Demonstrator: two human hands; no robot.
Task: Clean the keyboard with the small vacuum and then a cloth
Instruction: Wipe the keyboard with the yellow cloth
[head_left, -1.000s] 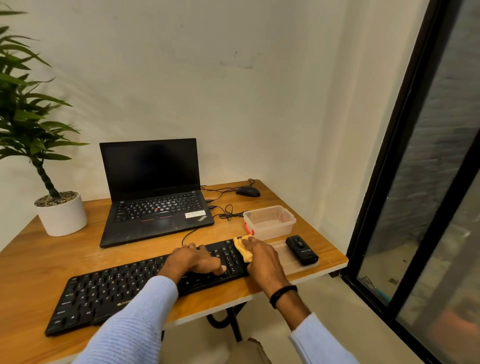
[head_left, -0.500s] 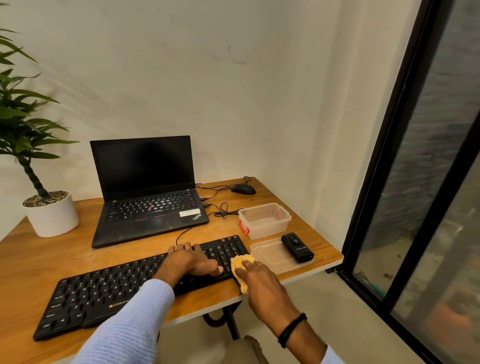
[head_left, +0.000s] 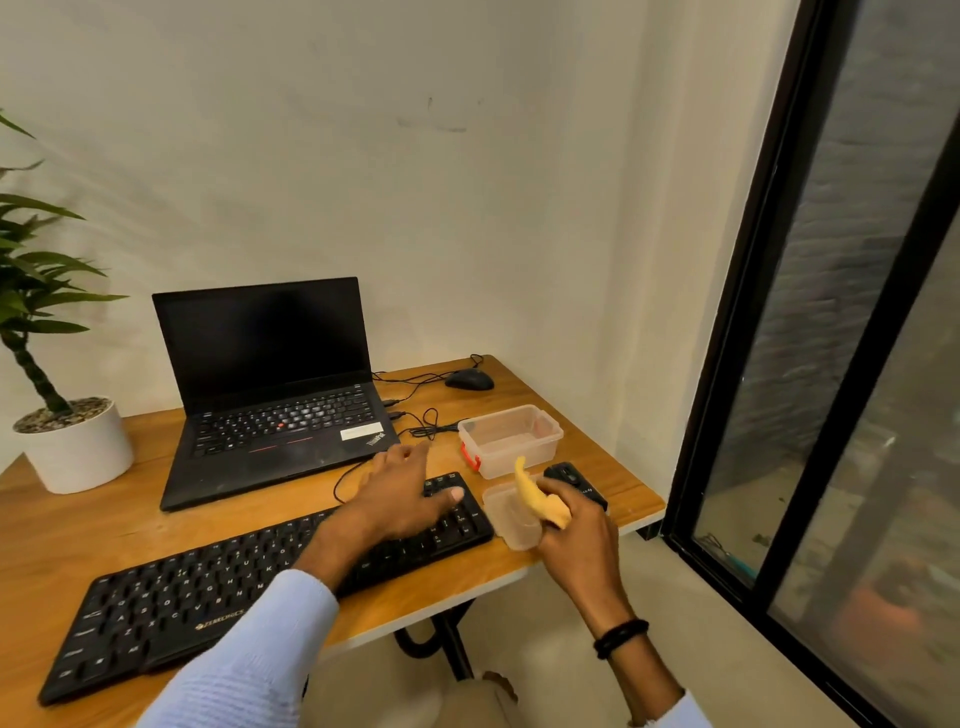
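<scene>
A plain off-white wall (head_left: 415, 182) fills twelve o'clock, with a faint dark smudge, and turns a corner toward two o'clock. At three o'clock a black-framed glass door (head_left: 727, 364) runs down to the pale floor (head_left: 675, 587). The wooden surface (head_left: 93, 525) stands on a black metal leg (head_left: 449, 647). A potted plant (head_left: 67, 441) sits at nine o'clock. The light is dim and warm.

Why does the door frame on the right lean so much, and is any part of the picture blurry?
Head view: the wide-angle lens tilts the black door frame; the glass beside it looks smeared, while the brand lettering on the keyboard is readable; light is warm and dim, with no glare on the dark laptop screen.
</scene>
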